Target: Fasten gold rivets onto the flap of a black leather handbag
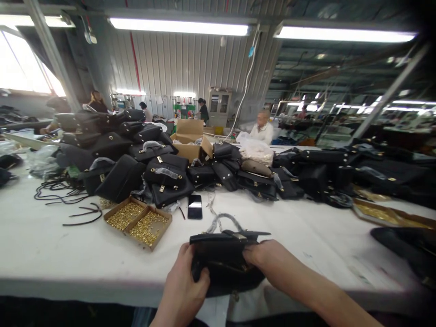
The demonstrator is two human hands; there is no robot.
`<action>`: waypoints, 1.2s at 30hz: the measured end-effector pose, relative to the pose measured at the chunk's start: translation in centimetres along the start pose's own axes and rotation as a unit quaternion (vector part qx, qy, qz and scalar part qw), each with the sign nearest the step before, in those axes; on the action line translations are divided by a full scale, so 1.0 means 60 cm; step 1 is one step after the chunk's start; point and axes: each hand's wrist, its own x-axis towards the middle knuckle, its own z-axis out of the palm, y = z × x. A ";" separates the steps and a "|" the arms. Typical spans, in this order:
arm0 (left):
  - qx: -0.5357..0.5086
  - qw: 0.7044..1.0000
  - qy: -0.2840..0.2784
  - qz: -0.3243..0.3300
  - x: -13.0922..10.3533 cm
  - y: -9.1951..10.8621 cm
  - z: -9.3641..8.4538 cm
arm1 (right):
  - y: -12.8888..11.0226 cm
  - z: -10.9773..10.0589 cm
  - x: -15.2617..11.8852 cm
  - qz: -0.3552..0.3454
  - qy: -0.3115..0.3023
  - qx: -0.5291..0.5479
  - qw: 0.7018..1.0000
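A black handbag (225, 263) lies tilted at the table's front edge, its plastic-wrapped handle (228, 218) pointing away from me. My left hand (187, 279) grips the bag's left side, with the thumb on the near face and the fingers behind the edge. At the right, my right hand (260, 254) has its fingertips inside or behind the bag's upper part, where they are partly hidden; what they hold cannot be made out.
Small gold metal pieces fill a two-part cardboard tray (149, 227) at the left. Beyond the bag lies a phone (195, 207). Piled black bags (170, 181), an open carton (189, 147) and black cords (83, 215) cover the far side. A person (262, 129) sits opposite.
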 end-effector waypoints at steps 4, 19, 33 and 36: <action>-0.016 1.000 -0.014 -0.008 -0.005 0.001 -0.007 | 0.010 0.004 0.018 -0.016 -0.006 -0.066 0.998; -0.010 0.999 -0.038 -0.034 -0.001 -0.028 0.005 | 0.026 -0.026 0.008 -0.042 -0.032 -0.090 0.995; -0.015 0.999 -0.028 -0.028 -0.008 -0.029 0.008 | 0.032 -0.052 -0.009 0.004 -0.084 0.022 0.996; -0.013 0.999 -0.029 -0.020 -0.009 -0.032 0.008 | 0.032 -0.061 -0.015 0.011 -0.087 0.048 0.995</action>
